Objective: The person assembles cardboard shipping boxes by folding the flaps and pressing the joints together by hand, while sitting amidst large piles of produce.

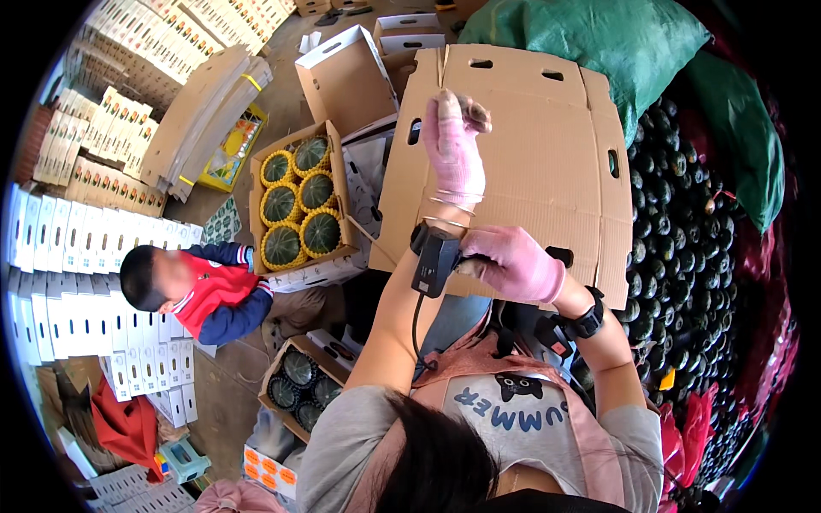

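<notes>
My left hand [456, 145], in a pink glove with soiled fingertips, is raised over a flat brown cardboard sheet [522, 128]. Its fingers are partly bent and apart, with nothing visible in them. A black box-shaped device [436, 261] with a cable is strapped to my left wrist, below thin bangles. My right hand [520, 265], also pink-gloved, has its fingers closed at the edge of that device; its fingertips are partly hidden. The cardboard has several hand slots and fold lines and lies directly in front of me.
Left of the cardboard, a carton [349, 214] holds several green squashes [315, 188] in yellow foam nets. Beside it leans a person in a red vest [209, 295]. White cartons [77, 316] are stacked far left. Dark squashes [676, 248] are heaped right, below green sacks [590, 43].
</notes>
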A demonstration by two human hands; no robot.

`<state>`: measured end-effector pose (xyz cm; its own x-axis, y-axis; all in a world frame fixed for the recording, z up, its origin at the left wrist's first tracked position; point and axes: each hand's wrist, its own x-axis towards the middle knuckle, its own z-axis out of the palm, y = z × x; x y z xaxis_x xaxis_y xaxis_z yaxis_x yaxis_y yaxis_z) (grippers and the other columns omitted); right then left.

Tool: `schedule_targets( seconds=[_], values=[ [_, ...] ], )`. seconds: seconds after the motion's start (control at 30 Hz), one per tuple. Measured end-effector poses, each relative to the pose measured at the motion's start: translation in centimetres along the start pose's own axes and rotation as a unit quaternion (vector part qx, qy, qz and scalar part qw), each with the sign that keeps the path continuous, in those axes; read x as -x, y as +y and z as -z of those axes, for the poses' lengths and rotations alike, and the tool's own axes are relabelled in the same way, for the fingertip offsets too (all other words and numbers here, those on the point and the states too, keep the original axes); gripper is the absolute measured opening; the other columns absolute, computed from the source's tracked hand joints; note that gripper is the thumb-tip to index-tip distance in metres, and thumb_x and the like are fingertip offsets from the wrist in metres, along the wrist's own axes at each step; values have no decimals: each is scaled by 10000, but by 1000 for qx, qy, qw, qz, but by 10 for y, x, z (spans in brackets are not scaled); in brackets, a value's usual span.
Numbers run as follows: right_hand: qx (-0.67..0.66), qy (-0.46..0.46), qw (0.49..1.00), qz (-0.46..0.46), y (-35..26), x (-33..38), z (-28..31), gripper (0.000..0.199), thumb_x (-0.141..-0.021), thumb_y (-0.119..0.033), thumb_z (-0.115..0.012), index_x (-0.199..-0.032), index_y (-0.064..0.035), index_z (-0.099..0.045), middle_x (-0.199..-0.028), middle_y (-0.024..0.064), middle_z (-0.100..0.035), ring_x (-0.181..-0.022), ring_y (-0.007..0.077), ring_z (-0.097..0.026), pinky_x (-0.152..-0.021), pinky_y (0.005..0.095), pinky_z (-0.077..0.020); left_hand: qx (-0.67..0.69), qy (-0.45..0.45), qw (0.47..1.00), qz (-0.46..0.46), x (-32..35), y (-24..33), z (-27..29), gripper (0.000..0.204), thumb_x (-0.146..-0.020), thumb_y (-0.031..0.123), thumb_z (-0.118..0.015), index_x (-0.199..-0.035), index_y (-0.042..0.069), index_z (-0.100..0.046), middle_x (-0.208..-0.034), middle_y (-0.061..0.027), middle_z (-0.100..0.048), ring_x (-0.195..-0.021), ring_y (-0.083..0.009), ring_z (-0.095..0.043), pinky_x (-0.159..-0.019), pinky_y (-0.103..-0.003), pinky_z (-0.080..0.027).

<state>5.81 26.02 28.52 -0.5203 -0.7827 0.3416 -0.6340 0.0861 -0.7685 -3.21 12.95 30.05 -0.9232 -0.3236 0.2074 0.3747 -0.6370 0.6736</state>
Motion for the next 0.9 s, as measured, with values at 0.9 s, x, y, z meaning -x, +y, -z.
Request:
schedule_targets(
  seconds=[0.9],
  values=[
    [380,87,656,-646,48,116,142,609,-780,-348,-743,-1117,79,-469,-951,238,-702,-917,367,-701,-781,412,-571,-731,-105,662,128,14,21,182,639,-723,326,-806,-1175,-15,-509,-1050,-240,-670,-1004,-399,-649,-877,-435,-522]
  ],
)
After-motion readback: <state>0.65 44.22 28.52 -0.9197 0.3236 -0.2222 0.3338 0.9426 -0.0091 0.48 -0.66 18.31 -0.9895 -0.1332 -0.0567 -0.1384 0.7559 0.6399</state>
